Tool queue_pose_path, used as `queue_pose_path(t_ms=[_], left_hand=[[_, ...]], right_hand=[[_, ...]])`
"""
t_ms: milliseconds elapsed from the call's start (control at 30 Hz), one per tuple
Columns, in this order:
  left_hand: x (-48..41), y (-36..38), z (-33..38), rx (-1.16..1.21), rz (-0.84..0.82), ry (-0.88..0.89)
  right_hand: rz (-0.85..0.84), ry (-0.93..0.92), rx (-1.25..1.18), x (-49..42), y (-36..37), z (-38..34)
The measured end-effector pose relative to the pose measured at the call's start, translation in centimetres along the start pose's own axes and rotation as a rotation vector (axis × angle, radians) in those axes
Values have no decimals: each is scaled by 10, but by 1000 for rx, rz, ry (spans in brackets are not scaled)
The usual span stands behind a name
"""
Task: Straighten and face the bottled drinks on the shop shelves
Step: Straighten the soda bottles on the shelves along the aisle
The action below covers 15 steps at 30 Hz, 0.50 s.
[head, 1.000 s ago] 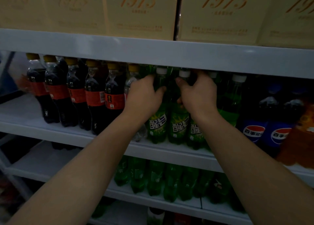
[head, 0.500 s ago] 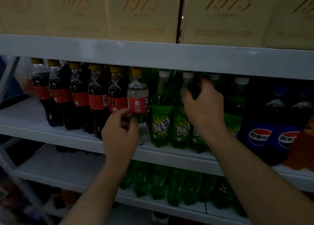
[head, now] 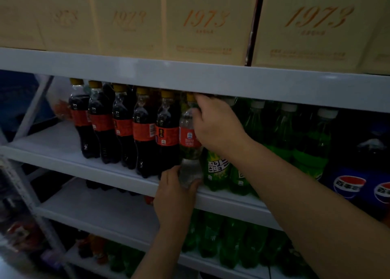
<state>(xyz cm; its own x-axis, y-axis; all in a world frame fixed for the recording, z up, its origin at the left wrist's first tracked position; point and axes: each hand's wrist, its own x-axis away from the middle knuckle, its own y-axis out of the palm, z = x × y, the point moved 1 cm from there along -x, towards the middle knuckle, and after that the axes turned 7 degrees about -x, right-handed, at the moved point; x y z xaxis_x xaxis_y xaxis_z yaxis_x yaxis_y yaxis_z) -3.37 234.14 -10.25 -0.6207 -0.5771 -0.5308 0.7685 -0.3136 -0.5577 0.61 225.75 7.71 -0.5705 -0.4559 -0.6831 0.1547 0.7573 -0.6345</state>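
A clear bottle (head: 188,139) with a red label and yellow cap stands on the middle shelf (head: 118,177), between the dark cola bottles (head: 145,131) and the green soda bottles (head: 218,169). My left hand (head: 176,192) grips its base from the front. My right hand (head: 215,124) holds its neck and upper body from the right, fingers up by the cap. More green bottles (head: 312,143) run to the right, partly hidden behind my right forearm.
Blue Pepsi bottles (head: 349,183) stand at the far right. Tan "1973" cartons (head: 206,23) fill the shelf above, whose white edge (head: 211,80) hangs low over the bottle caps. Green bottles (head: 230,243) line the lower shelf. A slanted shelf brace (head: 33,107) is at left.
My right hand moved left from the green bottles to the clear bottle's neck. My left hand rose and closed on the clear bottle's base. The view shifted closer and to the right.
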Motion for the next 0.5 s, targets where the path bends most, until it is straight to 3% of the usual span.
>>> queue_pose_path(t_ms=[167,333,500], left_hand=[[0,2,-7,36,30,62],[3,7,-9,-39,84,173],[1,6,0,-65,69,127]], right_hand=[[-8,72,-4,-13,9,-2],[29,279,-185,-14,18,1],[1,436,-237,-24,17,1]])
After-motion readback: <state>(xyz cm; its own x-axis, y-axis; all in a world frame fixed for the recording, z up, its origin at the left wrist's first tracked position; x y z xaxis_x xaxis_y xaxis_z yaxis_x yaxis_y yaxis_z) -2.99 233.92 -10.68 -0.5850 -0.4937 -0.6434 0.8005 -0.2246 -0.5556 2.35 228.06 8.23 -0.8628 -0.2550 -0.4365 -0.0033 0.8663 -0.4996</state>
